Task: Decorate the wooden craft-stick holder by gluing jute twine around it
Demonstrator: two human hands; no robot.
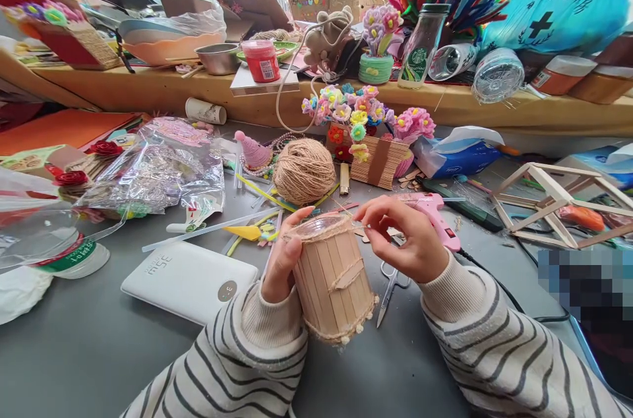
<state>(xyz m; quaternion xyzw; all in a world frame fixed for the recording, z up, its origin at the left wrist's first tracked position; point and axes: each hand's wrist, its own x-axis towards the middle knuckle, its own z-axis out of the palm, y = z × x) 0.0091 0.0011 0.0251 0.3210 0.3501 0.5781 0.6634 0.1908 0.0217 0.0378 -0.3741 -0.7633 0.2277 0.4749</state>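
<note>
My left hand (283,260) is wrapped round the left side of a jar covered in wooden craft sticks (329,283), which is tilted slightly. Twine runs round its rim and base, and a short stick piece is fixed on its front. At the rim's right side, my right hand (408,237) pinches a thin strand of twine (360,227) between thumb and fingers. A ball of twine (304,171) lies just behind the jar. Scissors (392,286) rest on the table below my right hand, and a pink glue gun (438,213) lies behind it.
A white power bank (190,279) lies left of the jar. Pipe-cleaner flowers (359,111) stand in a stick-covered box behind the twine. At right are a wooden stick frame (564,204) and the glue gun's black cable (504,293). A crowded ledge (257,111) runs along the back.
</note>
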